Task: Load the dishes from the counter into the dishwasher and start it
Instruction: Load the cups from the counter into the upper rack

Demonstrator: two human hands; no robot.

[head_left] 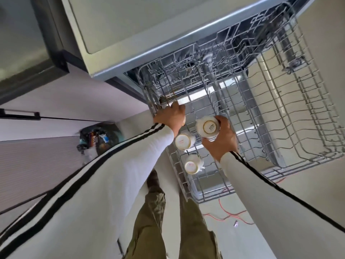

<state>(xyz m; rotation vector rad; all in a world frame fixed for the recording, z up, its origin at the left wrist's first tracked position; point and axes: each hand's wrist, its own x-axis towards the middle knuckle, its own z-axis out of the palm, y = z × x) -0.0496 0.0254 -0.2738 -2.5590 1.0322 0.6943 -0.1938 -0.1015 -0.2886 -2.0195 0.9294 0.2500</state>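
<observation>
The dishwasher's grey wire upper rack (280, 128) is pulled out in front of me. My right hand (222, 141) grips a cream cup (207, 127) upside down, base toward me, just above the rack's left half. Two more cream cups (183, 141) (192, 164) stand upside down along the rack's left side, nearer to me. My left hand (170, 115) is at the rack's far left edge with fingers curled downward. A sliver of cream, apparently another cup, shows under it. The rest of that cup is hidden.
The counter's underside and edge (149, 34) hang over the dishwasher opening. A dark glass-fronted appliance (28, 62) is at the upper left. A filled plastic bag (99, 137) lies on the floor to the left. Red cable (229, 214) trails on the floor below the rack.
</observation>
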